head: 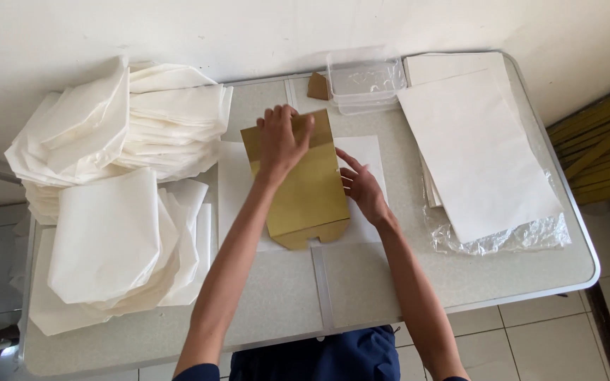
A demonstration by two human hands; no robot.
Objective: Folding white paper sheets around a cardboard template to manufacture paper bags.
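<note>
Lying flat at the middle of the grey folding table (383,282), a gold-brown cardboard template (305,190) rests on a white paper sheet (365,152) whose edges show at its 9 o'clock and 3 o'clock sides. The template is tilted slightly, its far end toward 12 o'clock and its notched near end toward 6 o'clock. The left hand (282,141) presses palm-down on the far end; its fingers lie close together, flat, with tips curled over the 12 o'clock edge, so the card lies beneath the palm and fingers. The right hand (363,187) sits at the card's 3 o'clock edge; its fingers (347,161) are loosely spread and extended toward 10 o'clock, tips touching the edge where card meets paper. Whether they pinch the paper cannot be told. At 9 o'clock of the card, well apart, stand heaped folded white papers (128,183), covering the table's left side. At 12 o'clock, near the wall, sits a clear plastic container (365,77), with a small brown card scrap (318,87) just beside it at its 9 o'clock. At 3 o'clock lies a stack of flat white sheets (474,148) on clear plastic wrap (503,240). Tiled floor (531,339) shows at 5 o'clock.
</note>
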